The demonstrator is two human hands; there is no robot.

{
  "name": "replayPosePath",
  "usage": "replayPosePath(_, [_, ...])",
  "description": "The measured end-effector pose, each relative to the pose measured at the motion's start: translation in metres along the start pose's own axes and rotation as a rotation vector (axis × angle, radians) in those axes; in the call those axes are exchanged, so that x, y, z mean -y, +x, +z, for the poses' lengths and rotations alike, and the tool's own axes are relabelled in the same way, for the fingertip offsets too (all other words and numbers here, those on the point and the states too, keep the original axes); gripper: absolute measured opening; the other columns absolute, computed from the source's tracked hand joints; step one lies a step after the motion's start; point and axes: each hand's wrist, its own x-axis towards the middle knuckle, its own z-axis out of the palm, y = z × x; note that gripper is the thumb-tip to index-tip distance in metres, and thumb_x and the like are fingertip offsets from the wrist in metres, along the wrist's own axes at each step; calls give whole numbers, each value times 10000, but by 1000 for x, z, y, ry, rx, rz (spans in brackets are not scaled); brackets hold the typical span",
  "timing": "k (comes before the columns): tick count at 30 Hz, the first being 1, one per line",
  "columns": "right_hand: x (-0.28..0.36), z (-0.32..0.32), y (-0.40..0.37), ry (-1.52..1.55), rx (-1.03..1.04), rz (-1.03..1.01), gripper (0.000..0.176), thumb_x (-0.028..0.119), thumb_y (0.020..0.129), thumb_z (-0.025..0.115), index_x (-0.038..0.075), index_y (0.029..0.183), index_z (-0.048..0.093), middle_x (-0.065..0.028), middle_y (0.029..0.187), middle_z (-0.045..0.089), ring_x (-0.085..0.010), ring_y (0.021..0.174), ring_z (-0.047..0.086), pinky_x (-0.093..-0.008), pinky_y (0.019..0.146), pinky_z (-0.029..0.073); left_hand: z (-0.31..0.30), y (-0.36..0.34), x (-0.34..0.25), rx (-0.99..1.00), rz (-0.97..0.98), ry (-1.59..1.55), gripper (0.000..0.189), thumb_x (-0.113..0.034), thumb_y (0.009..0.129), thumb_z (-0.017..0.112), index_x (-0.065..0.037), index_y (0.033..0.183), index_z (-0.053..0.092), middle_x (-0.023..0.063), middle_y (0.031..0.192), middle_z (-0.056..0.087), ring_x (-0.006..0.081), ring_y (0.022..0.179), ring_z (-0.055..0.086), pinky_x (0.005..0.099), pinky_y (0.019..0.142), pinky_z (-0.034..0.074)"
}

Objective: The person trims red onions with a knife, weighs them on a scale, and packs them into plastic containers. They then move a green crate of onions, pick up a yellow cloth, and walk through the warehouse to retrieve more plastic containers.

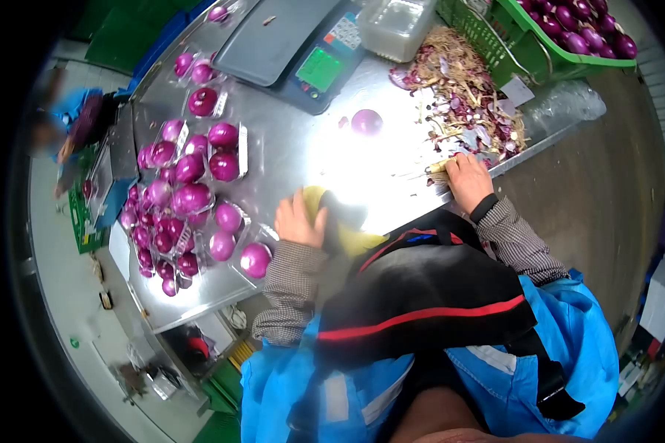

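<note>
Left hand (pixel 299 220) curled over yellow item (pixel 314 196), grip unclear | right hand (pixel 467 179) closed on pale tool (pixel 439 168) at 6 o'clock of peel heap (pixel 462 103) | loose onion (pixel 366 121) at its 10 o'clock | I judge: short strokes, sparing packed onions (pixel 192 198).

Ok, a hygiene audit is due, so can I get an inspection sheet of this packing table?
Surface: steel table, strong glare in the middle.
Job's things: yellow thing under the left hand; pale yellowish item at the table edge.
Clutter: wrapped red onions clustered left; one loose peeled onion; onion skins heaped right; scale; clear tub.
Fingers: left hand rests on the yellow thing; right hand curled on the pale item.
Cables: nothing seen.
Surroundings: another person far left; green crates with onions upper right.
</note>
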Motion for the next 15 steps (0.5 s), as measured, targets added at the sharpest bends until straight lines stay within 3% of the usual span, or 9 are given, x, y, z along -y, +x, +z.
replayPosePath(2, [-8,2,5,-85,78,9,102,115,792,551,85,875,602,-90,934,570,-262,967,545,-389,798,452,-17,34,-28,-118,177,-196,420,-137,794,695,-39,1186,581,168,998,594,347,910,563,410,814,468])
replayPosePath(5, [-19,17,15,-113,208,-76,97,158,751,605,113,803,674,-81,829,619,-252,878,597,-412,737,471,13,78,-54,-95,384,-313,355,-120,803,678,-36,1140,604,162,974,616,340,889,577,404,819,469])
replayPosePath(7, [-35,53,13,-88,199,-148,112,164,788,548,118,889,564,-70,916,547,-246,917,541,-396,751,438,12,98,-99,-120,435,-434,276,-98,801,675,-52,1070,635,138,938,638,308,895,605,383,822,474])
replayPosePath(9, [-40,54,22,-60,282,-154,92,165,793,550,117,869,570,-67,916,547,-240,911,546,-391,746,439,17,118,-128,-107,537,-491,235,-81,803,669,-51,1035,646,130,936,646,303,880,615,372,803,484])
replayPosePath(11, [-49,67,25,16,217,-172,70,163,797,551,118,846,573,-62,915,549,-226,904,549,-378,754,436,3,139,-162,-30,583,-518,148,-65,813,662,-33,958,669,132,901,659,294,855,634,352,770,498])
replayPosePath(13, [-52,48,26,151,9,-202,67,163,800,551,124,854,560,-54,899,541,-213,902,547,-361,765,432,-13,164,-193,-108,718,-577,160,3,761,646,-11,921,633,147,862,639,316,739,592,376,661,471])
replayPosePath(14, [-52,37,26,178,0,-196,70,161,801,548,124,860,550,-51,889,536,-211,899,546,-349,770,430,-37,172,-216,-41,639,-542,142,12,774,643,-10,914,647,142,874,651,305,773,613,353,689,488])
replayPosePath(15, [-56,25,25,203,-8,-193,74,159,802,546,123,867,540,-49,879,530,-209,897,544,-338,774,429,-48,189,-230,-83,722,-527,142,14,780,644,-11,920,649,137,872,652,294,802,627,341,708,498])
